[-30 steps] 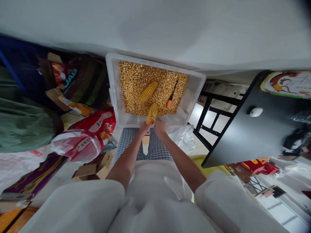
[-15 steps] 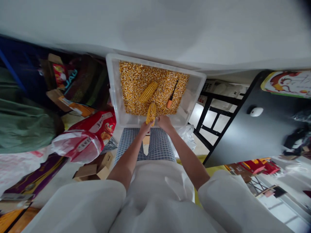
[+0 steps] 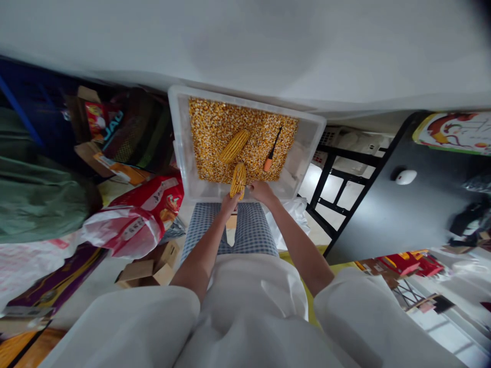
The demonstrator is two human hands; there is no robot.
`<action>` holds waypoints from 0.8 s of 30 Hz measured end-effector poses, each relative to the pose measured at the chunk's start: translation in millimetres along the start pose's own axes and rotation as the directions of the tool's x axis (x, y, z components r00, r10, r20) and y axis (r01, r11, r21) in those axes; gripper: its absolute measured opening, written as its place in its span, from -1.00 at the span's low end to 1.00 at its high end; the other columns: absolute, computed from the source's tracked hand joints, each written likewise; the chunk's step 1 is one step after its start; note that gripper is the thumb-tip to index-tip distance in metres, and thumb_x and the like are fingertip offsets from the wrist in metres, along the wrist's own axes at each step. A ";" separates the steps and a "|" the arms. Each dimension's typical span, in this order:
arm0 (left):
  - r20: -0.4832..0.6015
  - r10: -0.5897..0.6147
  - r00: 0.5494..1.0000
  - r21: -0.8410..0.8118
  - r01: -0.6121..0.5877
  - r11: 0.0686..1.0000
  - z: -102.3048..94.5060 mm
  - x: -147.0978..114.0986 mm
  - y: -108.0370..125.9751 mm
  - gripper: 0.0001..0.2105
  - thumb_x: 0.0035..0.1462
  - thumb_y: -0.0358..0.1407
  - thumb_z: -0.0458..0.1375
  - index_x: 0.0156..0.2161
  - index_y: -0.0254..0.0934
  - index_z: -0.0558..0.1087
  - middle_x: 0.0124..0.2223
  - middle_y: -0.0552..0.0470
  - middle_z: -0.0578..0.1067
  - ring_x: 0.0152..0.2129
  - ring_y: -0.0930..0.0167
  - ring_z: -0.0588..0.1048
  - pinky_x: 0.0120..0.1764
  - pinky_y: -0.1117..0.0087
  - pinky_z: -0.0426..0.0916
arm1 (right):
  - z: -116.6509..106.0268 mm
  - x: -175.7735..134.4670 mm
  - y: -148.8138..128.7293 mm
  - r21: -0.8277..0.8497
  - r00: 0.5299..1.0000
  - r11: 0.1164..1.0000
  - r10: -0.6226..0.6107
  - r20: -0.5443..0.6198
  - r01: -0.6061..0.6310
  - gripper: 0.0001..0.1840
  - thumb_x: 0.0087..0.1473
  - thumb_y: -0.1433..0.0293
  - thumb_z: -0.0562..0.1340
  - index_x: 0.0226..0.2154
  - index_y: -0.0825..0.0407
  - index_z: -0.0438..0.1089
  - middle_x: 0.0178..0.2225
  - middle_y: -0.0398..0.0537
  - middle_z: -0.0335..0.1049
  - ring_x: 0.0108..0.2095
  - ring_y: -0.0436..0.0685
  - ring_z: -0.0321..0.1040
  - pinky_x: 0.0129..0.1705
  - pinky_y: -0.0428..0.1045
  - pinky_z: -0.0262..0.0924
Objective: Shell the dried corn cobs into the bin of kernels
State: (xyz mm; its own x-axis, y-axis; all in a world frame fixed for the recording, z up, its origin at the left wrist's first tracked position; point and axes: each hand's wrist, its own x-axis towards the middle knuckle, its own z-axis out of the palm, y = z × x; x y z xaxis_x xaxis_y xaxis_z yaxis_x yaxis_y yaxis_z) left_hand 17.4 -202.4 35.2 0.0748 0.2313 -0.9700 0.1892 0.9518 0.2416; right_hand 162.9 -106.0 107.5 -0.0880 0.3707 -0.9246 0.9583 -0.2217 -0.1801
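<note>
Head view: left hand (image 3: pixel 230 203) grips held cob (image 3: pixel 238 180) by its lower end, long axis about 12–6. Right hand (image 3: pixel 261 191) curled at cob's 4 o'clock; can't tell what it's gripping. Second cob (image 3: pixel 233 146) at 12, orange-handled tool (image 3: pixel 271 153) at 1. Bin (image 3: pixel 180 143) edge tight at 6; open kernels (image 3: pixel 209 161) at 10–11.

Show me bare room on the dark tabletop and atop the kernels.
Tabletop: bare between the white mouse and the near edge. Kernels: uncovered between the loose ear and the bin's left wall. Crowded: the bin's near side, where left hand, right hand and held ear cluster.
</note>
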 end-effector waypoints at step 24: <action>0.214 -0.165 0.963 -0.261 0.220 0.940 -12.9 -1.0 19.8 -0.65 0.08 -0.01 0.07 -0.48 -0.28 0.32 -0.71 0.09 0.30 -0.79 0.51 0.26 -0.67 0.51 0.18 | 37.2 41.9 17.8 0.425 0.946 0.880 0.295 -0.134 -0.214 -0.51 0.28 0.28 -0.15 -0.14 0.10 0.42 -0.30 0.03 0.45 -0.32 0.09 0.37 -0.25 -0.05 0.22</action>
State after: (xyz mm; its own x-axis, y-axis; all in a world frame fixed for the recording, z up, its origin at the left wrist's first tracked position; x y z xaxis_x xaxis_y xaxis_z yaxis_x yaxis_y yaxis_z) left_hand 8.5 -181.1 40.5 0.2500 0.0222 -0.9680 -0.0615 0.9981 0.0070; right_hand 166.2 -127.9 53.0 0.2358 0.4059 -0.8830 0.7464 -0.6574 -0.1029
